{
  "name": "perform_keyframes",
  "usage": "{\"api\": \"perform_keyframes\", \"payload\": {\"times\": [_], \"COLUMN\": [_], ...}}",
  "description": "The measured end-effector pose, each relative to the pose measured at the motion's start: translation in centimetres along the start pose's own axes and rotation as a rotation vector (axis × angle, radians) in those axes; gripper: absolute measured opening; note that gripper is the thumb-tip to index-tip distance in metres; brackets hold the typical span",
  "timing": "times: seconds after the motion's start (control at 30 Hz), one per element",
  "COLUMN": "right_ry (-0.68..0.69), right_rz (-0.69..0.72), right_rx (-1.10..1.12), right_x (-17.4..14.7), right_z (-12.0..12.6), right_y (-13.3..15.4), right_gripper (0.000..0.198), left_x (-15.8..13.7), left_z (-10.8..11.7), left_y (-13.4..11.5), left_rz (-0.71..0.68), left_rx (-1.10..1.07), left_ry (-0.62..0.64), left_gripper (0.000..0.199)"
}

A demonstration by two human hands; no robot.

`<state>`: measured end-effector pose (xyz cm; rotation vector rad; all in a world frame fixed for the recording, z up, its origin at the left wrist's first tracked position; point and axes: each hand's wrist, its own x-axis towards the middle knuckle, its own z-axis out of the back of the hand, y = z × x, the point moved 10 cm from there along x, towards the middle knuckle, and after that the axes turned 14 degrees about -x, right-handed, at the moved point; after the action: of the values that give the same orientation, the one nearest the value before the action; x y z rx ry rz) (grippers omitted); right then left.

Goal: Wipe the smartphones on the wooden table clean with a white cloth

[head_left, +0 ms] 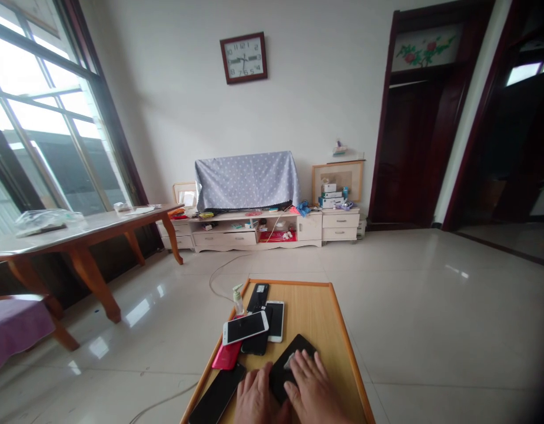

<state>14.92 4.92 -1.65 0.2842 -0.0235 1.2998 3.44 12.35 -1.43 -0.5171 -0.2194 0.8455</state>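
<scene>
A black phone (281, 370) lies slantwise on the small wooden table (314, 306). My right hand (314, 386) rests over it, fingertips pressing a small pale wipe (289, 361) against its dark surface. At the phone's lower left edge, my left hand (254, 396) steadies it with bent fingers. More phones are gathered to the left: a white-framed phone (245, 327) lies on top of others, a second white phone (276, 321) is beside it, and a red phone (228, 355) is partly covered. Another black phone (216, 396) lies left of my left hand.
A clear pump bottle (238, 301) stands at the table's left edge. A cable (214, 277) runs over the tiled floor. To the left is a larger table (108, 221) with curved legs. A low white cabinet (309, 229) stands against the far wall.
</scene>
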Motion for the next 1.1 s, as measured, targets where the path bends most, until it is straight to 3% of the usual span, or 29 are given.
{"api": "perform_keyframes", "payload": {"times": [0.13,0.37,0.67,0.8,0.97,1.03,1.1], "right_ry": [0.091,-0.044,-0.043,-0.019,0.030,0.038,0.044], "right_rz": [0.203,-0.101,-0.132,-0.140,0.119,0.124,0.033], "right_rx": [0.058,-0.047,-0.068,-0.054,0.079,0.071,0.011], "right_x": [-0.5,0.9,1.2,0.8,-0.4,-0.1,0.8], "right_z": [-2.6,0.5,-0.2,0.4,0.5,0.6,0.8], "right_y": [3.8,-2.2,-2.3,-0.1,6.5,6.3,3.9], "right_gripper": [0.054,0.058,0.055,0.055,0.048,0.047,0.048], "left_x": [0.1,0.0,-0.3,-0.5,-0.6,-0.7,-0.7], "left_z": [-0.2,0.3,1.1,1.0,0.9,1.0,1.3], "left_y": [0.2,0.3,1.1,1.4,1.6,1.6,1.5], "left_rz": [-0.020,-0.033,-0.008,-0.016,-0.043,-0.042,-0.040], "left_rx": [-0.011,-0.055,-0.069,-0.073,-0.074,-0.085,-0.108], "left_ry": [0.045,-0.036,-0.099,-0.107,-0.070,-0.066,-0.079], "left_gripper": [0.078,0.074,0.072,0.073,0.058,0.059,0.065]}}
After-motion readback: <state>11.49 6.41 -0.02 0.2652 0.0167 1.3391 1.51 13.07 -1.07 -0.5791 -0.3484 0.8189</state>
